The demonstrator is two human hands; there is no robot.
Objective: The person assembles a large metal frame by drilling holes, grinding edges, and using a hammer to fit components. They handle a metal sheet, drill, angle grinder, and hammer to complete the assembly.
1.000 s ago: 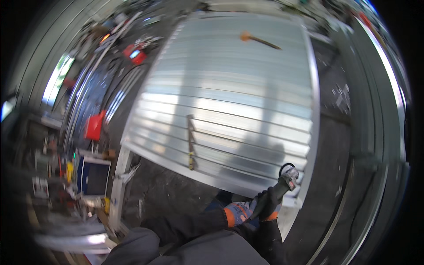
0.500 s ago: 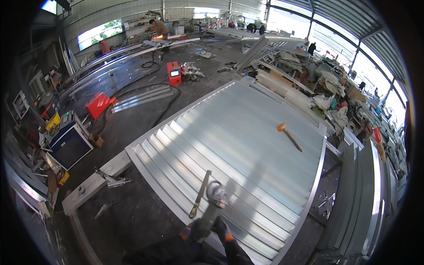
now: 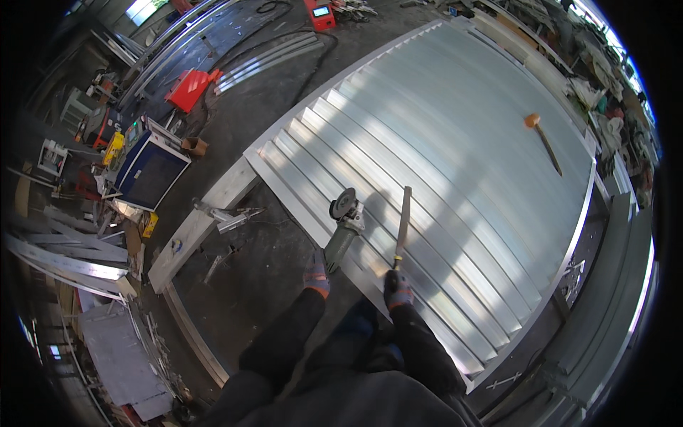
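Where light streaks its slats, a silvery metal panel (image 3: 491, 92) fills the middle of the view

Although ridges run across the panel's nearer part, its far part looks smoother and more evenly grey. A mallet (image 3: 546, 146) with an orange head lies there, toward the right-hand border. Over the near edge, the left hand (image 3: 316, 276) has its grip closed on the rear end of an angle grinder (image 3: 346, 238), the disc turned upward and away from the body. Just to the right, the right hand (image 3: 399, 292) keeps a narrow grip around the handle of a flat file (image 3: 404, 224), whose blade points away over the slats; whether it touches them I cannot tell.

Off the panel's left corner runs a pale beam (image 3: 237, 186), with metal clamps (image 3: 235, 219) beside it above a dark floor (image 3: 267, 260). Farther left stands a blue-and-white cabinet (image 3: 151, 176); beyond it are a red case (image 3: 186, 90), thin metal strips (image 3: 269, 64) and a red machine (image 3: 320, 16) with a lit screen. Long grey profiles (image 3: 601, 299) lie stacked at right, below a scrap heap (image 3: 605, 85).
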